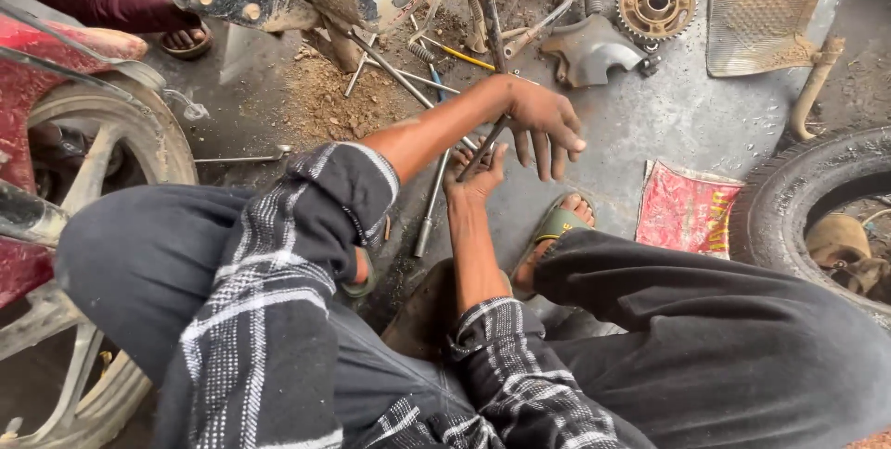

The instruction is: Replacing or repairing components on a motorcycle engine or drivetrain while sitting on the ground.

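While both hands meet at the centre of the frame, the working item between them is a thin dark metal rod (483,147). Its long axis runs diagonally, from lower left near the right hand (478,175) up toward the upper right, where it passes under the left hand (543,124).

Hand positions:
- The right hand is palm-up, fingers spread and loosely cupped beneath the lower end of the rod. It is touching the rod; a closed grasp is not visible.
- The left hand comes in across the body from the left of the frame, fingers hanging apart and pointing down over the upper part of the rod. Whether it pinches the rod cannot be told from this view.
- The right hand is nearer the lower end; the left hand covers the upper end.

Surrounding items:
- A socket wrench (432,203) lies on the concrete floor (668,124) just left of the right wrist, roughly upright in the frame.
- A sprocket (655,2) and a grey cover plate (594,50) lie at upper right, well apart from the hands.
- A tyre (789,198) occupies the right edge, with a red packet (685,210) beside it.
- A sandalled foot (557,226) rests directly below the hands.
- A motorcycle wheel (139,147) stands at left.
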